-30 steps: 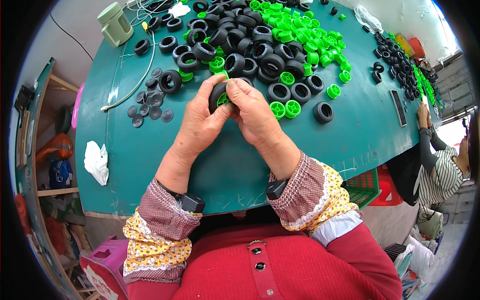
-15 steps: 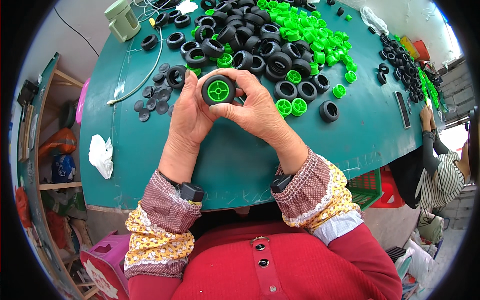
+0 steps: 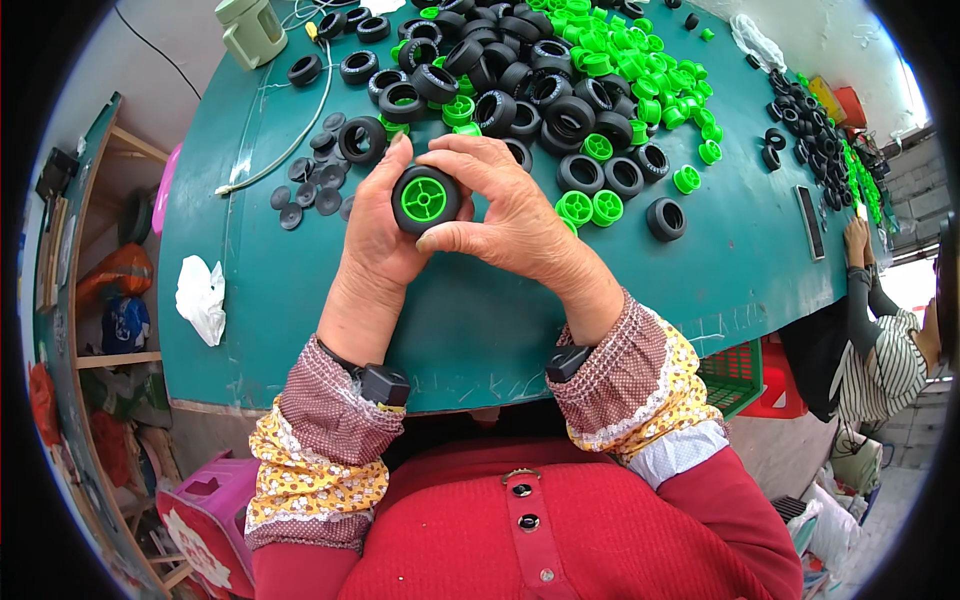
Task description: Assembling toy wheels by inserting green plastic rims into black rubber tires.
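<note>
Between my hands, over the near part of the table, is a toy wheel (image 3: 424, 198): a black tyre with a green spoked rim seated in it, its face turned up. My left hand (image 3: 378, 225) is closed around its left side, the thumb pointing up along the tyre. Curving in from the right, my right hand (image 3: 525, 222) has its thumb at the tyre's lower edge and its index finger near the top. Beyond the hands lies a heap of loose black tyres (image 3: 570, 118), with a pile of green rims (image 3: 640, 75) beside it.
Flat black discs (image 3: 328, 201) lie left of my hands, near a pale cable (image 3: 300, 145). A crumpled white bag (image 3: 201, 300) rests at the table's left side, and a lidded mug (image 3: 252, 35) stands at the back left. Another person (image 3: 880, 350) works at the right edge.
The wheel has shifted slightly left and down with my left hand. My right hand's fingers have loosened a little around it. The view has shifted slightly.
</note>
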`<state>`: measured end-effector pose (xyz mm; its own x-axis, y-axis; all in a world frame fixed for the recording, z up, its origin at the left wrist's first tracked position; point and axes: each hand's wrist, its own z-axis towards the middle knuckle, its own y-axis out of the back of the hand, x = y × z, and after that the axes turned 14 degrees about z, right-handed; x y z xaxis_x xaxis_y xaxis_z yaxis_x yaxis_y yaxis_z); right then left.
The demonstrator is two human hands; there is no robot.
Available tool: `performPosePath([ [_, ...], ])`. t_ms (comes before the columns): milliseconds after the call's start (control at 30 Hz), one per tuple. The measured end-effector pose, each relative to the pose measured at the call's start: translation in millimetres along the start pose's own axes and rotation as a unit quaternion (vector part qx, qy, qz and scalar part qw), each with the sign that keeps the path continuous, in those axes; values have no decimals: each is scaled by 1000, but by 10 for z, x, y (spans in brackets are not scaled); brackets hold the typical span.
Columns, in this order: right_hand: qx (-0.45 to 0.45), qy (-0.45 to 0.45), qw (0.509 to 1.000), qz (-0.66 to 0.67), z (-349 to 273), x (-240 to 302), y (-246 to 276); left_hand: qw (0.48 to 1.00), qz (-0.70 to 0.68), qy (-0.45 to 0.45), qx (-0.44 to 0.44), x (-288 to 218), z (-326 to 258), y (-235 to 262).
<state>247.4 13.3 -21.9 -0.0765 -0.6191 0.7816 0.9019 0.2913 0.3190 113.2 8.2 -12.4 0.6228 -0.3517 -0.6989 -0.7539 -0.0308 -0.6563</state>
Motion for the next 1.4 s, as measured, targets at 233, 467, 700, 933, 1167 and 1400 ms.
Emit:
performPosePath([
  [233,4,19,999,36,5,53,-69,994,87,-62,7,43,33,131],
  [467,-87,-26,995,-50,8,-13,-40,984,157,-51,61,20,39,63],
  [700,-103,27,994,-3,14,-39,-40,951,251,-82,159,70,19,104],
  [933,-78,-86,993,33,-14,12,6,944,265,-71,183,61,47,109],
  [1167,-62,-125,978,154,-1,44,2,978,174,-115,-14,53,-70,-92],
  [1400,-76,-216,932,280,7,-13,-21,858,426,-279,-68,101,39,66],
])
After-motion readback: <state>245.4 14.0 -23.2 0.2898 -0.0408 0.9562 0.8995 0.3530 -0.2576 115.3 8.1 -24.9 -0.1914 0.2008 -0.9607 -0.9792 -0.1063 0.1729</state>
